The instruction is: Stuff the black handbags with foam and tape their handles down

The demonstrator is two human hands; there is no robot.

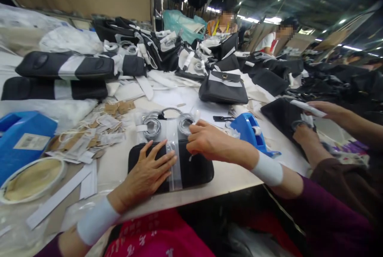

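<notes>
A black bag (194,169) lies flat at the table's front edge, with a pale, translucent band (175,169) around its middle. My left hand (152,165) rests on it, open, its fingers spread over the leather and the band. Above the bag's right part, my right hand (206,141) is closed around a thin tool with a pale end (197,116); a narrow tip shows below the fingers, but its exact kind is unclear. Just behind the bag lie its handles, with two wrapped grey coils (152,126) on them.
A blue tape dispenser (249,131) stands right of my right hand, another blue dispenser (26,141) at left. Paper tags (101,129) and a tape roll (32,179) lie left. Black bags (224,87) fill the back. A co-worker's hands (311,137) handle a bag at right.
</notes>
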